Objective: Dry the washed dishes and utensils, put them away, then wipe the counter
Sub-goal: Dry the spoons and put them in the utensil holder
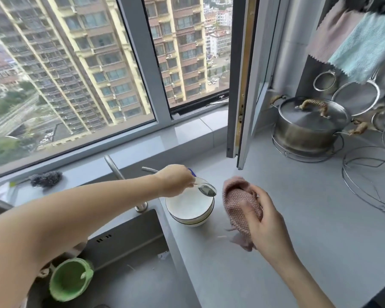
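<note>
Grey stone forms the tabletop [287, 218], which runs under a large window [76, 74] where tall apartment blocks are seen outside. A dark sink [129, 258] is set into the tabletop below the left grip, and a green cup [70, 278] lies in it near the left forearm. A tap [118, 172] rises behind the sink. Far to the right of the right grip, a steel pot [309, 127] with a lid is placed on a wire stand, with strainers [356, 96] hung behind it and a blue towel [365, 47] hung above.

The left grip [176, 181] is closed narrowly on the handle of a metal spoon [207, 190], and the spoon's bowl is held just over the rim of white bowls [190, 207]. These bowls are stacked on the tabletop, between the two grips and beside the sink edge. The right grip [262, 221] is wrapped around a pink cloth [240, 203], which is bunched in the palm, with a loose end hanging down over the tabletop. The cloth and the spoon are near but apart.
</note>
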The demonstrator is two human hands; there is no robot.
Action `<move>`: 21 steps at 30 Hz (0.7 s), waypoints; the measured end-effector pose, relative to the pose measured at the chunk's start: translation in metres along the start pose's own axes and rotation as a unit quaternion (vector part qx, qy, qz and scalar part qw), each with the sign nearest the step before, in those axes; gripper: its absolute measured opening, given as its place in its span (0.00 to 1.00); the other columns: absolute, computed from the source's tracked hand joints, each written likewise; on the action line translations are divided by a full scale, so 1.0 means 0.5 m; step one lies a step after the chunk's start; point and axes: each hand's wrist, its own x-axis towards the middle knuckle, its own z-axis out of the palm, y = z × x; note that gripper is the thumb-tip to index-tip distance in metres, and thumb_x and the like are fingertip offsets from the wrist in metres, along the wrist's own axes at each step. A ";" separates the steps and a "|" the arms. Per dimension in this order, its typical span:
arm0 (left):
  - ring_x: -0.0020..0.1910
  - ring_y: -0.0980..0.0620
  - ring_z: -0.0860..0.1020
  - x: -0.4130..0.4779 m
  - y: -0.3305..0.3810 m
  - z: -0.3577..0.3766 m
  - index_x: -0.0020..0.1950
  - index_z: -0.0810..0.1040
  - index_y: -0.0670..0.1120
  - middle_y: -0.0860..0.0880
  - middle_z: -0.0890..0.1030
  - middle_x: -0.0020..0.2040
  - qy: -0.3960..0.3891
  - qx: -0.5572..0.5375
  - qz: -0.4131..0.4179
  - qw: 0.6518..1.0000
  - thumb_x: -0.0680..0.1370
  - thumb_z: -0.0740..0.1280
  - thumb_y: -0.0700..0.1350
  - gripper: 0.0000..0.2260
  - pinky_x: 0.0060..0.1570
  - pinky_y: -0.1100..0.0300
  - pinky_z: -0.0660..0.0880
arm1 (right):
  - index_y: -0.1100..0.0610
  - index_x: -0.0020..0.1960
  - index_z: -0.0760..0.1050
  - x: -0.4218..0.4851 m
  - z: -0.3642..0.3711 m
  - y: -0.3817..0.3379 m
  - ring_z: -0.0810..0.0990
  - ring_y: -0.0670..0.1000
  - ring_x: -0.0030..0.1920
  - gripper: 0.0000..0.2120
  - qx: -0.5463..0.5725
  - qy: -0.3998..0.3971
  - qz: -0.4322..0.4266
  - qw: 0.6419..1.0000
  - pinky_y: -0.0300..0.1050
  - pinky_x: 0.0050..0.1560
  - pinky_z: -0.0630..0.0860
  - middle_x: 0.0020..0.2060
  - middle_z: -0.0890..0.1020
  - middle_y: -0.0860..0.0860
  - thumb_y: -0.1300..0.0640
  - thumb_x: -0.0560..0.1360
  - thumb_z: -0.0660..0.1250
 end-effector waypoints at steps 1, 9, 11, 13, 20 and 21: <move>0.48 0.45 0.76 -0.016 0.008 -0.020 0.52 0.79 0.44 0.45 0.80 0.49 0.011 -0.083 -0.031 0.996 0.81 0.58 0.44 0.10 0.45 0.57 0.72 | 0.47 0.69 0.67 0.009 0.011 -0.012 0.75 0.49 0.62 0.18 0.010 0.013 -0.018 1.000 0.44 0.58 0.72 0.59 0.75 0.39 0.50 0.79 0.62; 0.21 0.59 0.62 -0.208 0.073 -0.122 0.35 0.76 0.42 0.56 0.65 0.20 0.060 -0.585 -0.125 0.799 0.79 0.64 0.43 0.13 0.25 0.66 0.59 | 0.48 0.59 0.75 0.067 0.101 -0.134 0.80 0.44 0.50 0.16 0.080 -0.019 -0.155 0.985 0.26 0.45 0.73 0.53 0.77 0.47 0.60 0.74 0.71; 0.22 0.57 0.61 -0.256 0.068 -0.118 0.37 0.76 0.40 0.54 0.64 0.22 0.070 -0.655 -0.157 0.736 0.79 0.64 0.43 0.12 0.24 0.66 0.57 | 0.48 0.52 0.76 0.071 0.120 -0.165 0.83 0.45 0.42 0.11 0.138 -0.046 -0.169 0.975 0.35 0.36 0.80 0.47 0.82 0.50 0.61 0.74 0.70; 0.22 0.56 0.60 -0.297 0.072 -0.116 0.37 0.75 0.41 0.53 0.63 0.23 0.081 -0.717 -0.195 0.665 0.80 0.64 0.43 0.12 0.23 0.67 0.56 | 0.51 0.52 0.76 0.069 0.155 -0.196 0.83 0.44 0.38 0.07 0.115 -0.015 -0.216 0.970 0.33 0.35 0.79 0.44 0.83 0.51 0.59 0.75 0.68; 0.20 0.57 0.63 -0.455 0.045 -0.098 0.40 0.76 0.38 0.50 0.66 0.23 0.202 -0.792 -0.315 0.482 0.81 0.60 0.41 0.12 0.18 0.68 0.58 | 0.65 0.58 0.72 0.077 0.216 -0.315 0.81 0.44 0.45 0.12 0.190 0.160 -0.113 0.962 0.20 0.35 0.68 0.46 0.77 0.51 0.57 0.80 0.62; 0.20 0.56 0.66 -0.483 0.034 -0.095 0.42 0.77 0.37 0.49 0.69 0.24 0.225 -0.791 -0.323 0.469 0.81 0.60 0.41 0.12 0.18 0.67 0.62 | 0.63 0.59 0.71 0.062 0.223 -0.325 0.81 0.40 0.44 0.12 0.195 0.127 -0.109 0.966 0.21 0.35 0.69 0.46 0.78 0.50 0.56 0.80 0.61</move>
